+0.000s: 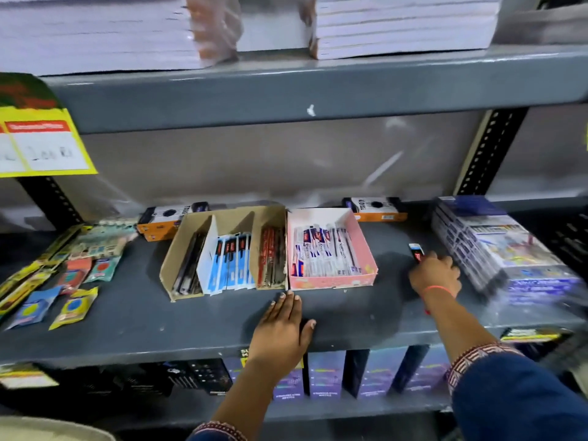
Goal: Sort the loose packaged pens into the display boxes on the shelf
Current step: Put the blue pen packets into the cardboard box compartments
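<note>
While I watched through the head camera, the scene read as follows.

Left hand: my left hand (281, 326) lay flat and released on the grey shelf (191, 316), palm down, fingertips just short of the seam where the cardboard box and the pink box met.

Right hand: my right hand (435, 275) was clenched around a packaged pen (416, 251), whose red, white and black end stuck up past the knuckles; a thin red thread circled the wrist.

Packaged pen: it was held right of the pink box, apart from it, above the bare shelf.

Cardboard box: the cardboard box (173, 264) stood mid-shelf with three compartments; I saw dark packs on the left, blue-and-white packs in the middle, red packs on the right.

Pink box: the pink box (331, 281) touched the cardboard box's right side and held white-and-blue pen packs lying lengthways.

Far right: a wrapped stack of packs (496, 246) sat just beside my right hand, blurred.

Left end: loose small packets (74, 305) in yellow, blue and orange lay scattered, well apart from the boxes.

Behind: two orange-and-black cartons (165, 219) lay at the back of the shelf.
</note>
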A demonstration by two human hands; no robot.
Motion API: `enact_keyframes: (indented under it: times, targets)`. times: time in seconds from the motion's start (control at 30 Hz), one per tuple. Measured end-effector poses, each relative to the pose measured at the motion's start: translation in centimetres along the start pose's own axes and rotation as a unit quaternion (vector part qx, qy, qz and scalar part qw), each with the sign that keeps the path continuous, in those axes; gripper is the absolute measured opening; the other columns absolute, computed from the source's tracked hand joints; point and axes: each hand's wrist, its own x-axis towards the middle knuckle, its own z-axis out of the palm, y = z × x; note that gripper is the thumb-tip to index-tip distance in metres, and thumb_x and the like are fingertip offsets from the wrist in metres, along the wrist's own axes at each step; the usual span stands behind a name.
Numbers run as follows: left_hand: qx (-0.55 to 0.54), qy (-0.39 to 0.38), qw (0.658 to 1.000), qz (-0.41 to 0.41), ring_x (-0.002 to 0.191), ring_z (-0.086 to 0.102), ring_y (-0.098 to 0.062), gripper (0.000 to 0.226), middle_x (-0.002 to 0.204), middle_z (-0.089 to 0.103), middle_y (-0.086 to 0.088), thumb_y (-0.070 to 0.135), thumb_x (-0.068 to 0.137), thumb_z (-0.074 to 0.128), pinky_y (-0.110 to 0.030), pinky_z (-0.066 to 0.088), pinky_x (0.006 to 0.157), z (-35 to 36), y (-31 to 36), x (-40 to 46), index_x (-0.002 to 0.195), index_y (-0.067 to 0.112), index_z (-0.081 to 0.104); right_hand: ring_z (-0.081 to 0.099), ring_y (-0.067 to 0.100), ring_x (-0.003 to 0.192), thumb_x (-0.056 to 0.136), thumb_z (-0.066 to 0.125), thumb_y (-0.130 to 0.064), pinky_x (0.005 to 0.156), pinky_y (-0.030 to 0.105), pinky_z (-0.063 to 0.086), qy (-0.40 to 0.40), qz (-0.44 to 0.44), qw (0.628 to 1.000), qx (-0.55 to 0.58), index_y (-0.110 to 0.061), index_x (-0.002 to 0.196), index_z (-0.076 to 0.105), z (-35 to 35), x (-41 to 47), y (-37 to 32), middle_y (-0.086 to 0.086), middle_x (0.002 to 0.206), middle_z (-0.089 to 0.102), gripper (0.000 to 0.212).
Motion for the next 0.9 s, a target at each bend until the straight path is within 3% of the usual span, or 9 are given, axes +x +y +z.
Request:
enact_keyframes:
  times: [0.2, 0.43, 0.53, 0.6, 0.67, 0.73, 0.8, 0.9]
  targets:
    - [0.002, 0.016, 1.0, 0.001, 0.139, 0.006, -0.016, 0.058, 0.153, 0.016, -0.004, 0.048, 0.096, 0.022, -0.024, -0.003, 0.108, 0.4, -0.4, 0.4, 0.143, 0.015, 0.014, 0.052, 0.043, 0.119, 0.084, 0.058, -0.004, 0.098, 0.044, 0.043, -0.084, 0.035, 0.992, 0.091, 0.005, 0.125, 0.048, -0.4, 2.5, 1.1, 0.029, 0.129, 0.054, 0.043]
    - [-0.009, 0.035, 0.999, -0.002, 0.139, 0.007, -0.013, 0.057, 0.153, 0.018, -0.001, 0.048, 0.095, 0.024, -0.02, -0.006, 0.105, 0.7, -0.5, 0.3, 0.143, 0.017, 0.017, 0.06, 0.037, 0.111, 0.077, 0.073, -0.018, 0.087, 0.034, 0.047, -0.135, 0.068, 0.98, 0.129, 0.008, 0.118, 0.059, -0.7, 3.6, 2.1, 0.025, 0.123, 0.062, 0.051]
    - [-0.015, 0.033, 0.999, -0.001, 0.139, 0.006, -0.012, 0.058, 0.153, 0.018, -0.001, 0.048, 0.095, 0.024, -0.019, -0.008, 0.103, 0.8, -0.6, 0.2, 0.143, 0.017, 0.017, 0.061, 0.032, 0.1, 0.077, 0.074, -0.015, 0.092, 0.037, 0.047, -0.157, 0.065, 0.966, 0.194, 0.008, 0.105, 0.065, -0.8, 3.8, 1.9, 0.024, 0.106, 0.064, 0.038]
    - [-0.018, 0.029, 0.999, 0.0, 0.139, 0.005, -0.012, 0.058, 0.153, 0.017, -0.001, 0.048, 0.095, 0.025, -0.018, -0.009, 0.103, 0.7, -0.6, 0.3, 0.143, 0.018, 0.016, 0.057, 0.025, 0.082, 0.077, 0.073, -0.005, 0.089, 0.041, 0.05, -0.165, 0.054, 0.939, 0.297, 0.0, 0.074, 0.063, -1.4, 3.4, 1.1, 0.018, 0.086, 0.06, 0.011]
    - [-0.019, 0.025, 0.999, 0.004, 0.139, 0.005, -0.012, 0.058, 0.153, 0.017, -0.001, 0.048, 0.095, 0.025, -0.018, -0.009, 0.103, 0.6, -0.7, 0.3, 0.143, 0.018, 0.016, 0.057, 0.016, 0.052, 0.078, 0.069, 0.005, 0.057, 0.023, 0.054, -0.18, 0.041, 0.896, 0.405, -0.009, 0.06, 0.051, -2.5, 2.8, -0.3, 0.011, 0.057, 0.059, 0.029]
    - [-0.021, 0.018, 1.0, 0.007, 0.139, 0.005, -0.012, 0.057, 0.153, 0.016, 0.0, 0.048, 0.095, 0.024, -0.019, -0.008, 0.103, 0.5, -0.8, 0.4, 0.143, 0.018, 0.015, 0.044, 0.003, 0.023, 0.078, 0.065, 0.009, 0.029, 0.008, 0.034, -0.214, 0.008, 0.861, 0.461, -0.011, 0.059, 0.046, -4.1, 1.6, -2.4, -0.004, 0.03, 0.051, 0.034]
    - [-0.021, 0.004, 1.0, 0.015, 0.139, 0.005, -0.011, 0.057, 0.153, 0.015, 0.001, 0.048, 0.096, 0.024, -0.02, -0.005, 0.106, 0.4, -1.2, 0.5, 0.144, 0.019, 0.015, 0.037, -0.001, 0.02, 0.077, 0.066, 0.008, 0.027, 0.007, 0.026, -0.241, -0.036, 0.839, 0.486, -0.013, 0.059, 0.047, -5.8, 0.3, -4.9, -0.006, 0.028, 0.049, 0.034]
    - [-0.016, -0.006, 1.0, 0.001, 0.139, 0.006, -0.01, 0.056, 0.154, 0.014, 0.004, 0.048, 0.096, 0.024, -0.023, 0.004, 0.109, -0.2, -2.7, 0.2, 0.144, 0.02, 0.016, 0.037, -0.002, 0.026, 0.08, 0.063, 0.009, 0.031, 0.007, 0.028, -0.309, -0.082, 0.784, 0.533, -0.011, 0.064, 0.053, -6.9, -1.6, -8.3, -0.005, 0.035, 0.055, 0.027]
